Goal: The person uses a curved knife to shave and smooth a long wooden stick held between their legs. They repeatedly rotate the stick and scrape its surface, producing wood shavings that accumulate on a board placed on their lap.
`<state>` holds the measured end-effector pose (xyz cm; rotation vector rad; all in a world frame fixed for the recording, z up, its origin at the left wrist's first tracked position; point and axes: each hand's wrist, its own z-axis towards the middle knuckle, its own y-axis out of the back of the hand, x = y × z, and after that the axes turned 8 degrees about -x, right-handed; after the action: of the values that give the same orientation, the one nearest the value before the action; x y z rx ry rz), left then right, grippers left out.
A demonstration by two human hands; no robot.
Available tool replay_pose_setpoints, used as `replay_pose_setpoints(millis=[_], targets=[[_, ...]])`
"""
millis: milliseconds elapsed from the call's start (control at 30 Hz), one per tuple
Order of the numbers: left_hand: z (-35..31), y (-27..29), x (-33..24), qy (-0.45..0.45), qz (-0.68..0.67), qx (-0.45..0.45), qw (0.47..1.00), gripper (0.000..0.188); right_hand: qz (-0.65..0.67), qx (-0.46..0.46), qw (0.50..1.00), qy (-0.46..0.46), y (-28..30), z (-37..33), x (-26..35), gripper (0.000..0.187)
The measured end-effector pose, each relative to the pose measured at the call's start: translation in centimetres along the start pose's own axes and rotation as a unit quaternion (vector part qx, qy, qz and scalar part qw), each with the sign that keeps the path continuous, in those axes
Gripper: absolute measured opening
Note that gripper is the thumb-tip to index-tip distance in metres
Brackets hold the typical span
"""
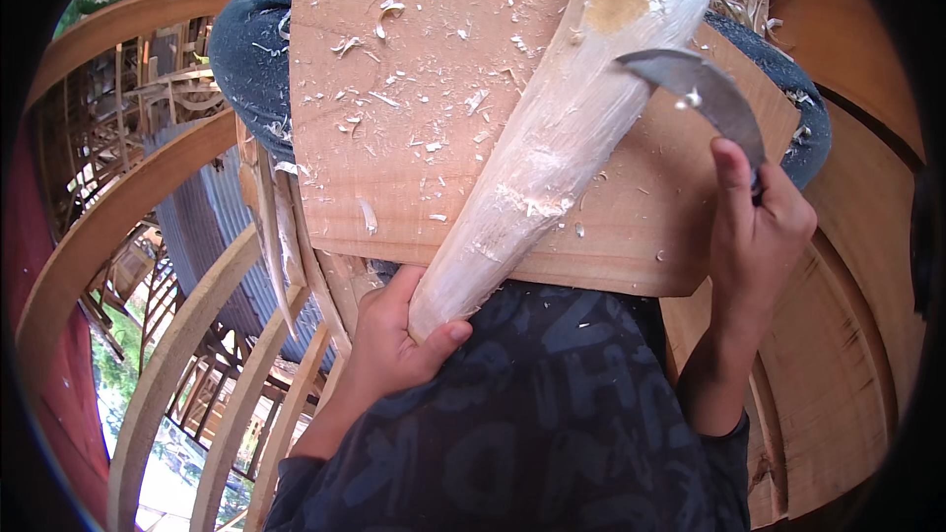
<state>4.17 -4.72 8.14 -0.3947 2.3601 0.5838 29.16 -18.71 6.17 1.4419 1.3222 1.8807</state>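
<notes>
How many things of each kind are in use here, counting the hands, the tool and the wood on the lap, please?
Hands: 2, the left hand and right hand
Knives: 1, the curved knife
Pale shaved pieces: 1, the stick
Boards: 1, the board
Total: 5

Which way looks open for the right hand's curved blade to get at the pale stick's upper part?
Probably yes: the curved blade in the right hand already lies against the pale stick, with nothing between.
</notes>
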Motion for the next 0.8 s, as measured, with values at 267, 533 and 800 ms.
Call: replay_pose_setpoints(millis=[267,533,800], targets=[[-0.2,0.3,0.2,-0.019,0.03,-0.007,0.999,0.051,0.098,0.135,0.986,0.011,2.0,-1.3,0.3,0.053],[0.2,0.6,-0.2,0.003,0.008,0.005,1.0,0.052,-0.044,0.068,0.987,0.14,-0.2,-1.2,1.7,0.058],[0.6,0.8,0.3,-0.031,0.035,0.008,0.999,0.047,0.095,0.013,0.989,-0.11,2.6,1.4,-1.6,0.053]])
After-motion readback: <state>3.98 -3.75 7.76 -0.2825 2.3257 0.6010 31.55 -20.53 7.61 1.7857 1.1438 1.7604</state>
